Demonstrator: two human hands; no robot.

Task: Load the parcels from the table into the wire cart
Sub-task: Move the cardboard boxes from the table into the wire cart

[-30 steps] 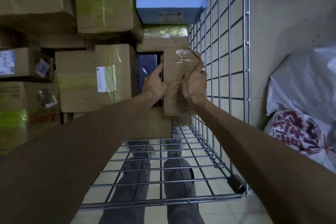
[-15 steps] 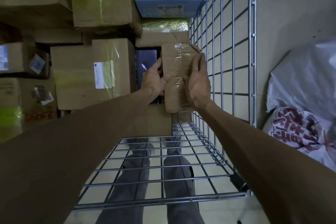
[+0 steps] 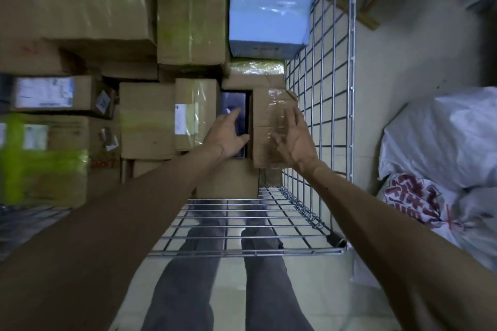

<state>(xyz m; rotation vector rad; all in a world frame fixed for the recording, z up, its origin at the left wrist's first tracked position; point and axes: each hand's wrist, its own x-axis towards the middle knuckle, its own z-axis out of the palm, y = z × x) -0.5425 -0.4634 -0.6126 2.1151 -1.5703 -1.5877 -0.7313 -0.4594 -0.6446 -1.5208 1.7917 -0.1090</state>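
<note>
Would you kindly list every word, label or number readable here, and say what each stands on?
No text reads with certainty.
White label on the middle cardboard box: too blurred.
Large label on the left box: too blurred.
Red print on the green-taped box: smeared, unreadable.
Dark print on the blue parcel: too small.
Red characters on the white sack: creased, cut off, unreadable.

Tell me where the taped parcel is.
In the head view, the taped parcel stands in the wire cart by its right wall, beside a dark box.

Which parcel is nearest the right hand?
The upright tape-wrapped brown cardboard box against the wire cart's wall, just beyond the right hand; other parcels lie farther left.
</note>
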